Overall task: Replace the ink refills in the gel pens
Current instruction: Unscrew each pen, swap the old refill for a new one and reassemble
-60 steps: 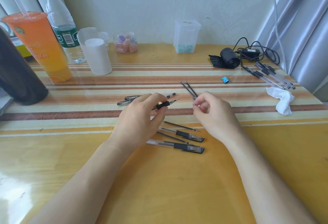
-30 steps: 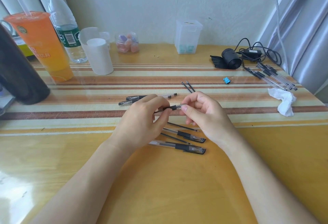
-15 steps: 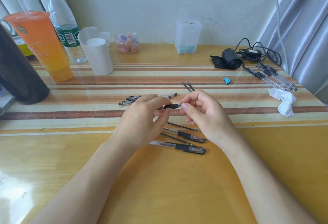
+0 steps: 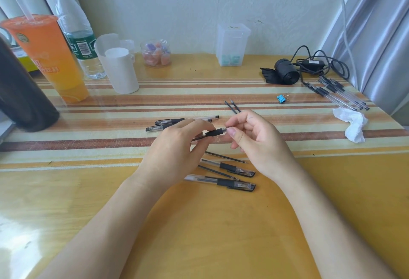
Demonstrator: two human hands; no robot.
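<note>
Steadying the gel pen [image 4: 213,133] just above the worktop [image 4: 199,223], my left hand [image 4: 177,148] pinches its black grip. My right hand [image 4: 259,143] pinches the tip end, free to twist it, I reckon.

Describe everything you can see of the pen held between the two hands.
The gel pen is slim, with a black rubbery grip sleeve and a clear, plastic-looking nose section at its right end. A thin dark length runs back from the grip into the left hand, which hides the rest. It lies nearly level, its right end slightly higher, held above the table. The left hand's fingers curl around it. The right hand pinches its front end between thumb and forefinger.
</note>
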